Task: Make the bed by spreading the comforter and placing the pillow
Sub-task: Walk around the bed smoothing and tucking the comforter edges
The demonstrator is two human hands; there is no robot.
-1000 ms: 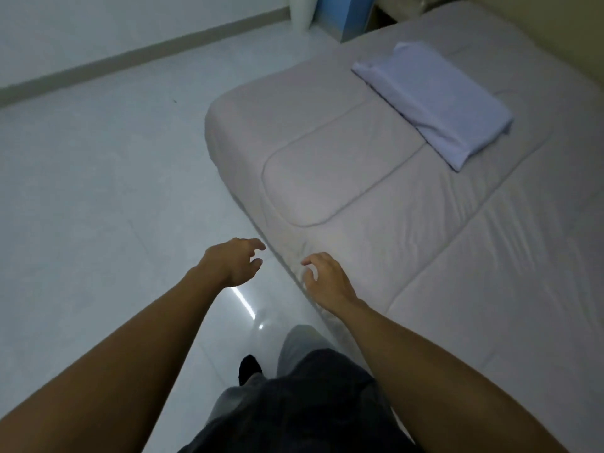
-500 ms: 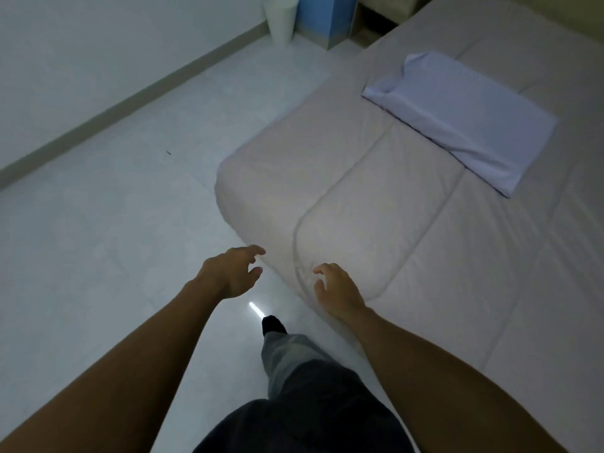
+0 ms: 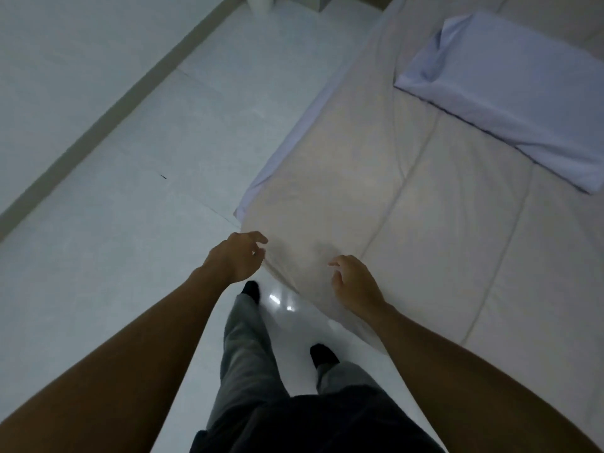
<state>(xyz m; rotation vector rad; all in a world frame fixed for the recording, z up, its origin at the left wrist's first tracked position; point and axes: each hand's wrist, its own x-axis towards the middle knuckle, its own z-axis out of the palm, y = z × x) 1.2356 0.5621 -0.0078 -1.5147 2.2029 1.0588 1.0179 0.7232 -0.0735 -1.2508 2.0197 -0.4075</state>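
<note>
A beige quilted comforter (image 3: 408, 197) lies spread over the bed on the right. On it, at the upper right, rests a pale blue pillow (image 3: 510, 89). A strip of pale blue sheet (image 3: 287, 138) shows along the bed's left edge. My left hand (image 3: 238, 256) is at the comforter's near corner, fingers curled and apart, touching or just beside the fabric edge. My right hand (image 3: 353, 282) hovers over the same corner a little to the right, fingers spread, with nothing in it.
White tiled floor (image 3: 130, 191) fills the left, bounded by a wall with a grey skirting board (image 3: 98, 125). My own legs in grey trousers and dark socks (image 3: 251, 289) stand beside the bed. A white bin (image 3: 260, 1) stands at the top edge.
I have walked along the bed toward its corner. Both hands moved forward, now reaching the comforter's corner; the left hand went from over the floor to the fabric edge.
</note>
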